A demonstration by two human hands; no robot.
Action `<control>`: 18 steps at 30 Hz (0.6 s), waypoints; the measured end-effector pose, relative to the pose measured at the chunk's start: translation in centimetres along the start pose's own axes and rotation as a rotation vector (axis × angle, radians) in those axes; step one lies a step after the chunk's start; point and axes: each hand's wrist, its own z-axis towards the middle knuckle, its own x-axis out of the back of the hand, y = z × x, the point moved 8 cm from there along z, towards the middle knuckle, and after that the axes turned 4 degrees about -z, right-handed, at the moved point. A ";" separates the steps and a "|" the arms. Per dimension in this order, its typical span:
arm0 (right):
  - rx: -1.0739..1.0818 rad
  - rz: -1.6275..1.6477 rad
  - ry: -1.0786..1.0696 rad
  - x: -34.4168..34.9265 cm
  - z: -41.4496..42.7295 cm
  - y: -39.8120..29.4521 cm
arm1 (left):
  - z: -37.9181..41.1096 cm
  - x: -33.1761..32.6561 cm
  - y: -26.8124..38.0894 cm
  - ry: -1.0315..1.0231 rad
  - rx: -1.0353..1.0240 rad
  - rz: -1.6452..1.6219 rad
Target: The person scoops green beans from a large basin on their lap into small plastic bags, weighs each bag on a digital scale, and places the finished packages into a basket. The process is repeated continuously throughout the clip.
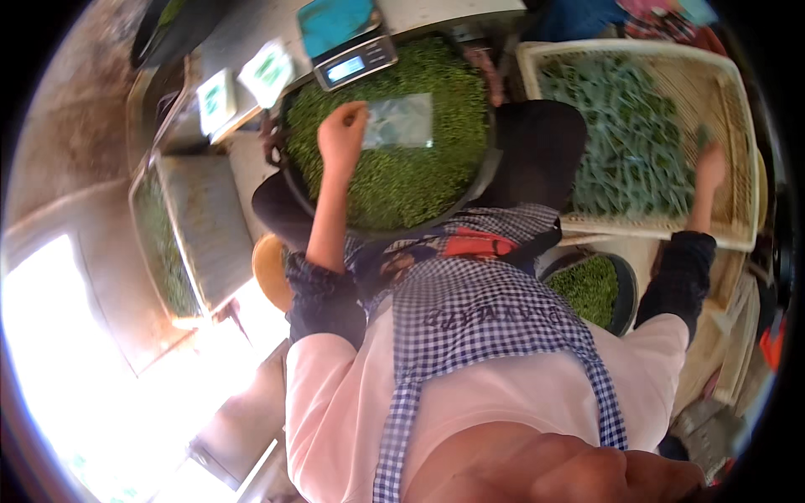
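My left hand (343, 129) pinches the left end of a clear plastic bag (402, 121), which lies over green leafy bits heaped in a large round dark tub (487, 176) before me. My right hand (710, 166) is over the right side of a cream plastic crate (635, 44), with a small green thing at its fingertips, blurred. Rows of filled clear bags (619, 138) lie in that crate. A digital scale (355, 63) with a blue top and a lit display stands at the table's edge, just beyond the tub.
Two stacks of printed white packets, a left one (217, 100) and a right one (267, 70), lie on the table (440, 12). A smaller tub of greens (588, 292) stands below the crate. Another container of greens (163, 239) is at the left, beside a grey panel (207, 226).
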 end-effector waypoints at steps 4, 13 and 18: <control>0.283 -0.346 -0.569 -12.5 1.9 5.1 | -2.5 -2.0 -1.5 -0.012 -0.007 0.302; 0.508 0.225 -0.207 7.5 -4.5 -16.5 | -1.9 -0.2 -3.3 0.080 0.203 0.620; 0.777 0.502 -0.064 17.4 -11.0 -32.8 | -2.0 -1.9 -11.1 -0.018 0.352 -0.046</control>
